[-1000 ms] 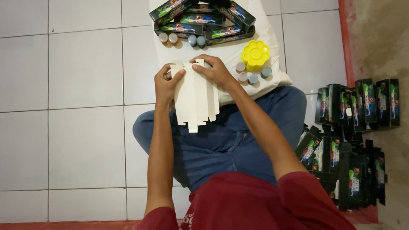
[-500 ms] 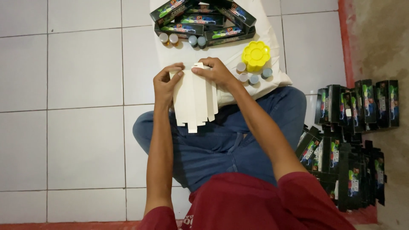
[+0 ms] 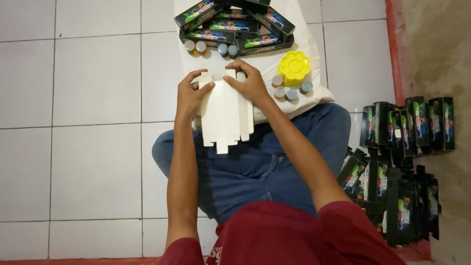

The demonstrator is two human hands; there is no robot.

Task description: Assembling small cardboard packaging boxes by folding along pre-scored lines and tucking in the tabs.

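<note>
Both hands hold one flat, unfolded white carton blank (image 3: 225,113) by its far end, its plain side up, the near end with its stepped tabs hanging over the person's lap. Left hand (image 3: 189,95) grips the left edge of the card, thumb laid on top and fingers curled around the side. Right hand (image 3: 250,83) is closed on the top right corner, thumb and forefinger pinching a flap near the notch at the far edge. The blank sits between the two hands, above the blue jeans (image 3: 245,167) and partly over the near edge of a white cloth (image 3: 314,54) spread on the tiled floor (image 3: 73,147).

Starting from the left, that stretch of floor is pale square tiles. On the cloth beyond the hands lies a loose heap of finished black boxes with green and blue print (image 3: 230,24), and just in front of them a short row of small round pots (image 3: 211,47), two pale and two bluish. Right of the right hand stands a yellow flower-shaped palette (image 3: 294,66), with four more little pots (image 3: 290,88) gathered close beside it. Further right, past a red border strip (image 3: 392,49), more black boxes (image 3: 407,125) stand upright in a row on rough concrete, and another crowded batch (image 3: 392,196) sits nearer the person's right knee.
</note>
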